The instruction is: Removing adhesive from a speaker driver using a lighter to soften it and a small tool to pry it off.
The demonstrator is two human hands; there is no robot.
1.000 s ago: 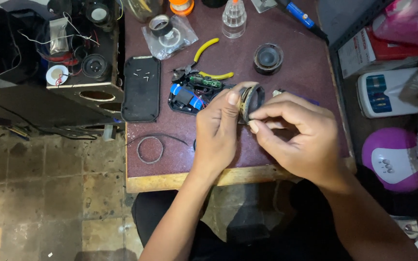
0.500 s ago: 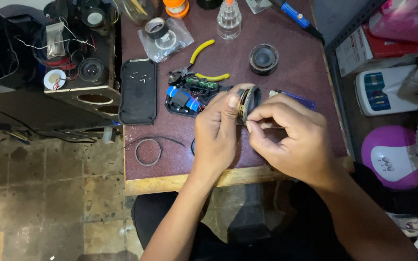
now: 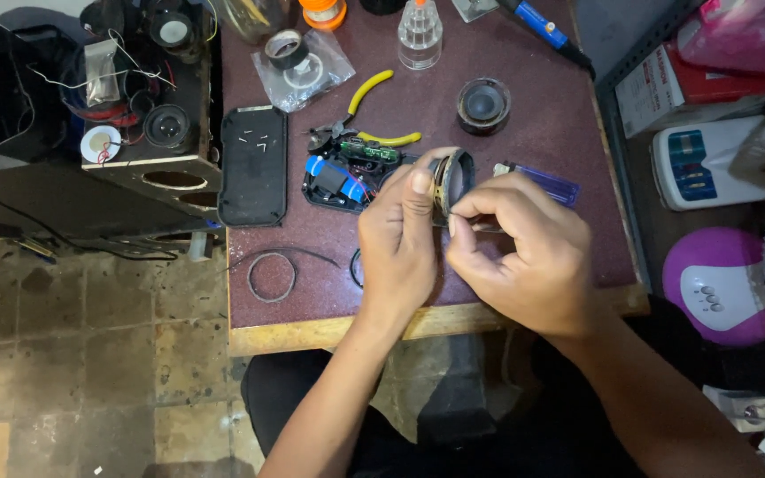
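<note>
Black round speaker driver [image 3: 453,181] is standing on edge above the maroon tabletop [image 3: 524,106] — the left hand [image 3: 400,239] is clasping it from the near side, thumb lying along its rim. Right hand [image 3: 524,257] is pinching at the rim's lower edge with thumb and forefinger closed together. Just behind the driver, an opened black casing [image 3: 347,177] with a blue cell is lying flat — yellow-handled pliers [image 3: 369,111] beyond it.

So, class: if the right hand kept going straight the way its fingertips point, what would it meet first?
Probably the round speaker driver that the left hand holds; the right hand fingertips already seem to touch its rim.
</note>
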